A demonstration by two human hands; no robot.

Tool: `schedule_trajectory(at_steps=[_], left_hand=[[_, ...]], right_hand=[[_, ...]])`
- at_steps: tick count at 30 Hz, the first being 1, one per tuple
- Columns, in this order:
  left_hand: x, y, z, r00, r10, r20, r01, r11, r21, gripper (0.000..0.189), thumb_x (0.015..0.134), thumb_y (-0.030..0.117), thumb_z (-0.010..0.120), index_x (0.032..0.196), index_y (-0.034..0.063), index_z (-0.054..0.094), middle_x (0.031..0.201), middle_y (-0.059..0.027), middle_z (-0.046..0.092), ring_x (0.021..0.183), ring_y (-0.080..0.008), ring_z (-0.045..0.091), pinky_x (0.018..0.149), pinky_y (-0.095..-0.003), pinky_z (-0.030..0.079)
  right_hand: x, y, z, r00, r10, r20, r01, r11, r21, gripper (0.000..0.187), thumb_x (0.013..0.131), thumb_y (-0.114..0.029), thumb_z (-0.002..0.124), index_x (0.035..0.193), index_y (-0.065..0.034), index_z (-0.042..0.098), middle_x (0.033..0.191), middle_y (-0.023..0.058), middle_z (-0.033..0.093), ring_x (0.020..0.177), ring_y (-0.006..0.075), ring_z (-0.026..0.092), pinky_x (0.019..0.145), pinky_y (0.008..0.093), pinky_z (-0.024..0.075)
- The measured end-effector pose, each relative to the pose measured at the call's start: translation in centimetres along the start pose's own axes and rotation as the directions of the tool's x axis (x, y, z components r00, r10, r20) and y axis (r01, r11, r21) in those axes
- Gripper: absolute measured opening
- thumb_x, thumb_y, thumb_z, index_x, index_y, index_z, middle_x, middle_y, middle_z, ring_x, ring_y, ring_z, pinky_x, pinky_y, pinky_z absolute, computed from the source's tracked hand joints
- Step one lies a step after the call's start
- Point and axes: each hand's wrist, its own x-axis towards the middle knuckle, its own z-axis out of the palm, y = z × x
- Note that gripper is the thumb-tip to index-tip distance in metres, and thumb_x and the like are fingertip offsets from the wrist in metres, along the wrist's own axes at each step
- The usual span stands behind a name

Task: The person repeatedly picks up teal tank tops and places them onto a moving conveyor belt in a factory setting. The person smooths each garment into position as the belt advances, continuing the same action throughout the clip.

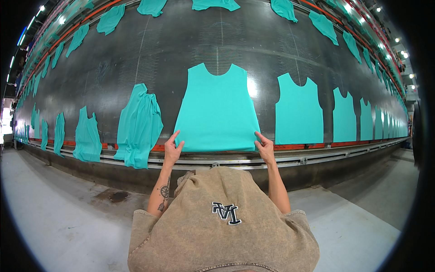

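Observation:
A turquoise cut fabric panel [217,108], shaped like a shirt body with a scooped neckline, lies nearly smooth on a long dark table [251,40] before me. At its lower left corner is my left hand [173,148], thumb and index finger apart and touching the side edge. My right hand [264,147] is at the lower right corner in much the same pose, its fingertips on the cloth's edge. The panel's bottom edge reaches the near side of the table. To the left lies a rumpled turquoise panel [137,125], its lower end hanging over the rail.
A flat turquoise panel [299,112] lies to the right, with several more beyond it. Another panel [87,136] droops over the near edge at left. Metal rails [302,160] run along the table's near side. More turquoise pieces [111,19] hang over the far edge.

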Motion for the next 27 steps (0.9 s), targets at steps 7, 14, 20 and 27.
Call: schedule_trajectory(at_steps=[7,14,20,27], left_hand=[[-0.3,-0.6,-0.1,1.0,-0.03,0.008,0.03,1.0,0.007,0.059,0.084,0.003,0.076,0.14,0.0033,0.06,0.094,0.0076,0.063,0.057,-0.0012,0.023,0.047,-0.0218,0.023],[-0.5,-0.8,-0.1,1.0,0.001,0.017,-0.001,1.0,-0.005,0.058,0.085,0.002,0.075,0.141,0.0031,0.059,0.101,0.0059,0.066,0.057,-0.0012,0.024,0.047,-0.0217,0.024],[-0.9,-0.8,0.0,1.0,-0.01,0.017,0.011,0.999,-0.033,0.057,0.085,0.003,0.075,0.14,0.0026,0.06,0.087,0.0086,0.057,0.058,-0.0011,0.024,0.048,-0.0218,0.022],[-0.9,-0.8,0.1,1.0,-0.009,0.012,0.009,1.0,-0.027,0.057,0.085,0.003,0.075,0.14,0.0026,0.06,0.081,0.0091,0.052,0.057,-0.0014,0.023,0.048,-0.022,0.022]], right_hand=[[-0.6,-0.3,-0.2,0.996,0.085,-0.018,-0.086,0.993,-0.083,0.048,0.091,-0.001,0.066,0.139,-0.0022,0.061,0.114,-0.0062,0.066,0.068,0.0008,0.04,0.061,0.0187,0.039],[-1.0,-0.6,-0.1,1.0,0.029,-0.004,-0.029,0.998,-0.052,0.047,0.091,0.0,0.066,0.138,-0.0028,0.062,0.087,-0.0107,0.055,0.063,0.0012,0.033,0.055,0.0205,0.0315],[-1.2,-0.4,0.0,1.0,0.025,-0.002,-0.025,0.999,-0.043,0.047,0.092,-0.001,0.067,0.139,-0.0038,0.062,0.077,-0.0125,0.045,0.061,0.0011,0.03,0.053,0.0214,0.0259],[-1.2,-0.2,0.0,1.0,0.027,0.004,-0.027,0.998,-0.049,0.048,0.092,-0.001,0.067,0.139,-0.0034,0.062,0.079,-0.012,0.047,0.062,0.0011,0.031,0.053,0.0211,0.0267]])
